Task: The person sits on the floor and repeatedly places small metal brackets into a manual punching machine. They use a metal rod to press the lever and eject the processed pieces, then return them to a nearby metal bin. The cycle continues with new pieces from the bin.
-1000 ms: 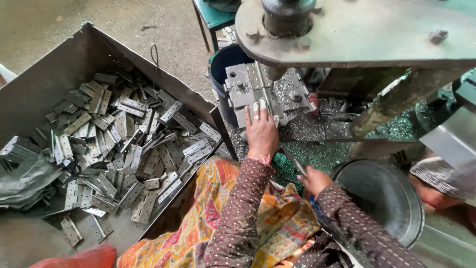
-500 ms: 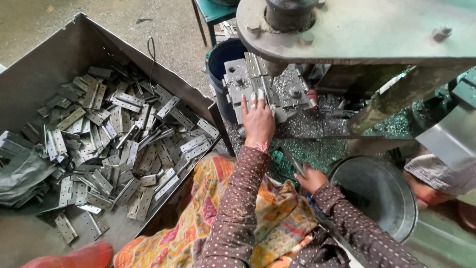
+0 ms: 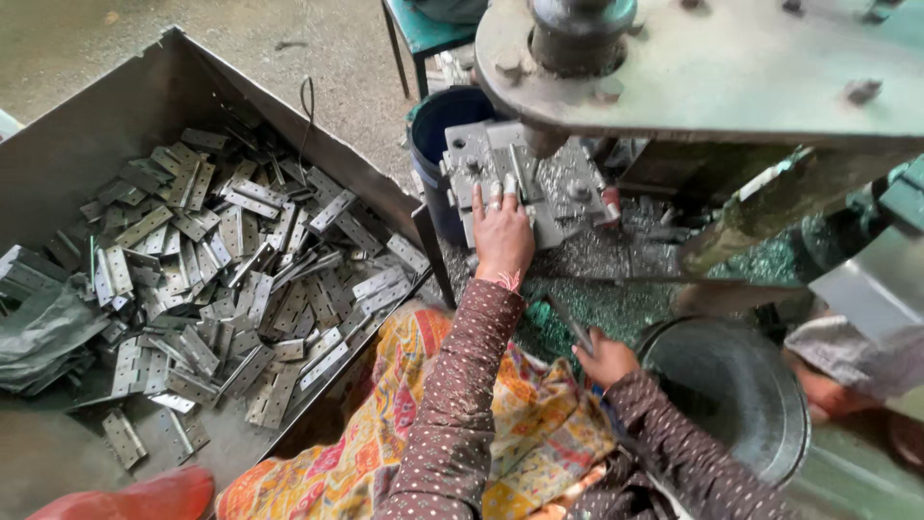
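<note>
My left hand (image 3: 502, 231) reaches forward and rests flat on the grey metal die block (image 3: 568, 188) of a press, fingers on a narrow metal strip there. Lower down, my right hand (image 3: 604, 356) grips a thin metal rod or tool (image 3: 576, 329) next to a round dark pan (image 3: 731, 395). Above the die hangs the heavy press head (image 3: 674, 67). A patterned orange cloth (image 3: 385, 424) covers my lap.
A large open metal bin (image 3: 115, 125) at the left holds several flat steel hinge plates (image 3: 231, 279). A blue bucket (image 3: 438, 125) stands behind the die. Metal shavings litter the press bed (image 3: 616, 279). Another person's hand (image 3: 828, 385) shows at the right.
My left hand has slid slightly down on the die block. My right hand stays by the pan with the rod. The view has shifted a little.
</note>
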